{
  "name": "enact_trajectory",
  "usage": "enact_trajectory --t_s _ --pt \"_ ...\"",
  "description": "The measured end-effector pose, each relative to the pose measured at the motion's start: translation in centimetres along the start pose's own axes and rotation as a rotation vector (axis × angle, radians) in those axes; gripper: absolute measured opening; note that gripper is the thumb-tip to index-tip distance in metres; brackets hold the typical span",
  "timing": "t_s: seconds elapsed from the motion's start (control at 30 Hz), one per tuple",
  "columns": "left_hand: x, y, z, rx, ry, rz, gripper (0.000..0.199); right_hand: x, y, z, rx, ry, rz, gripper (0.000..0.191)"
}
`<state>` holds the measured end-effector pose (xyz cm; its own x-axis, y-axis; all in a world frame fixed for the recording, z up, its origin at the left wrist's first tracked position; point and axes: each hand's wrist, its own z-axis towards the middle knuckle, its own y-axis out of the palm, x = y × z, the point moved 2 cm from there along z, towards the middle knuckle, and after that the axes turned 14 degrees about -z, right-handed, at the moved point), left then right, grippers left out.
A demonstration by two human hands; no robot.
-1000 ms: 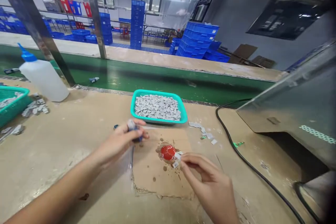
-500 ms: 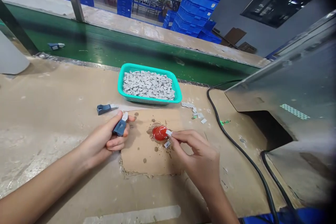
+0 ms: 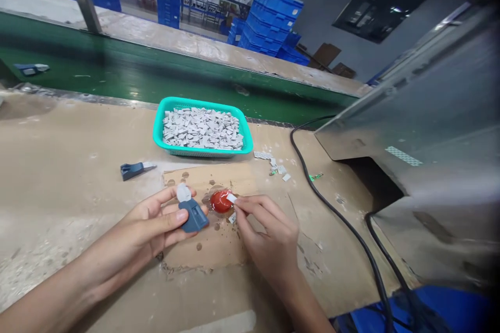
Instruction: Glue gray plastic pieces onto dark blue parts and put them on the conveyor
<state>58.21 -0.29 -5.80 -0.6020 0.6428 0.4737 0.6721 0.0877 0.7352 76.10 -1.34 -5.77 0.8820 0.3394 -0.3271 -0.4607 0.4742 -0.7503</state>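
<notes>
My left hand [image 3: 156, 223] grips a dark blue plastic part [image 3: 194, 217] with a whitish rounded tip, thumb on top and fingers beneath. Between the thumb and fingers of my right hand [image 3: 269, 229] is a small light-grey plastic piece [image 3: 232, 198], its end at the edge of a glossy red puddle [image 3: 221, 201]. The puddle lies on a stained cardboard sheet [image 3: 211, 255]. Another small grey piece [image 3: 232, 217] rests on the cardboard just below it. Behind stands a turquoise basket [image 3: 203, 152] full of similar grey pieces.
Left of the cardboard lies a second blue part [image 3: 133, 170]. Loose grey pieces [image 3: 279, 167] are scattered right of the basket. A black cable [image 3: 332, 203] curves past a metal housing [image 3: 410, 177] at the right. A green belt [image 3: 128, 73] runs behind, carrying another blue part [image 3: 31, 69].
My left hand has turned the blue part so its broad face shows, and has come nearer the red puddle. My right hand still holds the grey piece at the puddle. The whole view has shifted.
</notes>
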Motion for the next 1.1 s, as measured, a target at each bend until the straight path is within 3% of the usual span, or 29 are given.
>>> enact_trajectory --t_s 0.3,0.5,0.7,0.9,1.1 --pt "-0.7 -0.2 -0.1 0.039 0.016 0.114 0.036 0.1 0.4 -0.2 0.02 0.022 0.049 0.017" --pt "-0.8 -0.3 0.1 0.053 0.192 0.233 0.021 -0.9 -1.6 0.4 0.016 0.113 0.167 0.016" --pt "-1.0 0.5 -0.2 -0.042 0.173 0.214 0.02 -2.8 -2.8 0.3 -0.144 0.148 0.45 0.021" --pt "-0.8 0.6 -0.7 -0.068 0.097 0.235 0.019 -3.4 -1.9 -0.2 -0.166 0.188 0.497 0.02" --pt "-0.6 0.2 -0.5 -0.101 0.152 0.22 0.019 -3.5 -1.7 -0.1 -0.275 0.112 0.544 0.024"
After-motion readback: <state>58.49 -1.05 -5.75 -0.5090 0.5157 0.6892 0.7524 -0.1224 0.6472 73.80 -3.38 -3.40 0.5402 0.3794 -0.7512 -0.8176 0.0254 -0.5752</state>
